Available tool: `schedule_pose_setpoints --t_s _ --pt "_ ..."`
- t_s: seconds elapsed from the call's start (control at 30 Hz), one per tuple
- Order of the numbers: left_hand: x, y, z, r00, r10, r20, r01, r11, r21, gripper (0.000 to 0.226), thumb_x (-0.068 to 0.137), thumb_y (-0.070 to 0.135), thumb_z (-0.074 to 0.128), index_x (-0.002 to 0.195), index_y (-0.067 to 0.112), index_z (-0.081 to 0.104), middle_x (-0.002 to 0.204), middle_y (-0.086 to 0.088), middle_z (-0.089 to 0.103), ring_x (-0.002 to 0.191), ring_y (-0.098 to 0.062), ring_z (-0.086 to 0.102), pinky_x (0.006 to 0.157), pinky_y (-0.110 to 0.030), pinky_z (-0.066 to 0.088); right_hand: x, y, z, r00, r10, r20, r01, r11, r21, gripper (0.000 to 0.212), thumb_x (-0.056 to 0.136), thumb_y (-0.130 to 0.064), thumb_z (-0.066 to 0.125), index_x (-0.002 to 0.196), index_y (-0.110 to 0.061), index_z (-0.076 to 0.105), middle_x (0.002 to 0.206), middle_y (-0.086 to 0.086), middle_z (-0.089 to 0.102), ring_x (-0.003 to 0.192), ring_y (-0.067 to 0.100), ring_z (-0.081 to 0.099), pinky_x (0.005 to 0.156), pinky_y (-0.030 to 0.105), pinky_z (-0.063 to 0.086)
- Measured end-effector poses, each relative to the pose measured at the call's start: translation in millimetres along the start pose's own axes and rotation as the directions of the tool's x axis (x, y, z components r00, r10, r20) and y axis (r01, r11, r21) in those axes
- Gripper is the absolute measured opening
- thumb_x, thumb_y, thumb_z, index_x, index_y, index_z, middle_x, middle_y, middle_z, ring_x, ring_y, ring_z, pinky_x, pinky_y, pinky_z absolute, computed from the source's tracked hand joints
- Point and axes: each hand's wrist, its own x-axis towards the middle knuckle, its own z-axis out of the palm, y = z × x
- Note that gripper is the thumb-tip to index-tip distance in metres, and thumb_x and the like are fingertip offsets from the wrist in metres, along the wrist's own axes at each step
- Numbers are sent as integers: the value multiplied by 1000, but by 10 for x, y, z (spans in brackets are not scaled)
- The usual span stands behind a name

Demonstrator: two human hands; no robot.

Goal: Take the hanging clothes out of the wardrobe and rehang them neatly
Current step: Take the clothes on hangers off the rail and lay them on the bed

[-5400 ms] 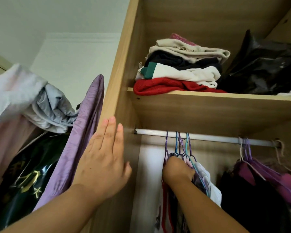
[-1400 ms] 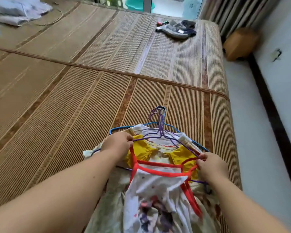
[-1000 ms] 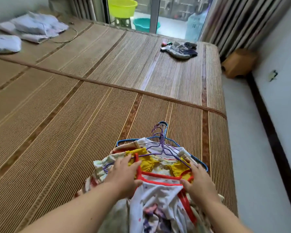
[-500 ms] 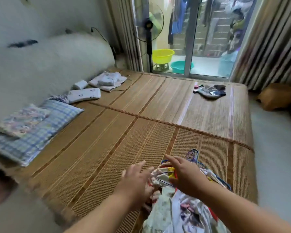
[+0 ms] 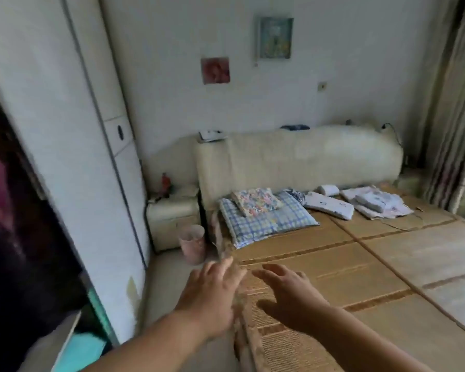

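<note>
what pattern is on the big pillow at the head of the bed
Blue and white check with some yellow, on the big pillow; it shows in the head view.

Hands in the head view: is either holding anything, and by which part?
Nothing held: the left hand and the right hand are both open and empty.

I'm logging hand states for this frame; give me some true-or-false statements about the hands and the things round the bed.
1. Both hands grip hangers. False: the left hand and right hand are open and empty.
2. A blue checked pillow lies on the bed. True.
3. The bin stands on the bed. False: the pink bin stands on the floor by the bedside cabinet.
4. A framed picture hangs on the wall. True.
</note>
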Motion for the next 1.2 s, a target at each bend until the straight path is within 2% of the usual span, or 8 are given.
schedule_pose_setpoints --t_s 0.3,0.43,0.53,0.6,0.7,0.87,1.07,1.2 --pt "-909 -1570 -721 886 -418 -201 429 903 10 68 84 48 55 144 36 26 156 2 17 141 -21 19 111 -47 18 1152 -1879 -162 924 -380 -44 380 925 16 59 85 -55 52 139 -46 33 146 -21 34 134 7 36 112 35 25" --pt "-1362 -2089 -1216 776 -542 -322 594 800 84 64 68 61 48 128 38 46 139 3 47 122 -25 51 90 -53 44 1507 -2782 -354 825 -556 -102 560 828 8 62 86 -58 48 141 -51 22 147 -27 27 134 0 33 110 31 24" --pt "-1603 -2374 -1519 677 -616 -402 699 709 92 64 83 50 48 142 37 28 156 2 17 141 -24 17 113 -52 17 1696 -3345 -578 710 -688 -148 697 717 15 62 86 -57 49 141 -50 23 146 -27 29 131 -4 34 113 35 24" --pt "-1762 -2448 -1735 610 -585 -534 751 641 156 61 76 52 50 134 37 41 149 -1 33 134 -27 35 106 -56 32 1800 -3699 -742 611 -761 -218 782 623 21 59 86 -54 52 140 -48 28 142 -26 35 127 -4 39 112 36 26" --pt "-1990 -2538 -1987 537 -615 -577 820 541 187 63 54 62 50 111 37 55 120 1 61 100 -23 64 76 -44 57 1936 -4164 -945 450 -830 -330 881 473 12 57 87 -51 53 140 -44 32 140 -26 38 123 -4 43 108 33 30" --pt "-2171 -2536 -2468 438 -557 -706 899 281 336 64 59 60 53 118 36 52 128 0 57 112 -23 57 86 -45 53 2224 -4825 -1303 227 -893 -388 969 249 -5 56 89 -49 51 141 -39 34 141 -18 40 131 6 38 109 44 29" --pt "-2283 -2402 -3231 327 -503 -800 893 -111 436 58 65 56 55 119 33 60 134 -3 55 123 -28 49 95 -54 45 2455 -5431 -1778 93 -914 -396 995 104 -6 55 87 -44 55 139 -36 38 137 -5 46 125 19 46 103 42 37" --pt "-2328 -2347 -3659 274 -426 -862 857 -298 420 50 63 49 55 106 28 67 129 -7 59 123 -30 49 95 -59 37 2526 -5878 -1979 31 -902 -431 998 8 57 43 89 -33 56 127 -13 53 124 11 58 115 28 53 94 38 44"
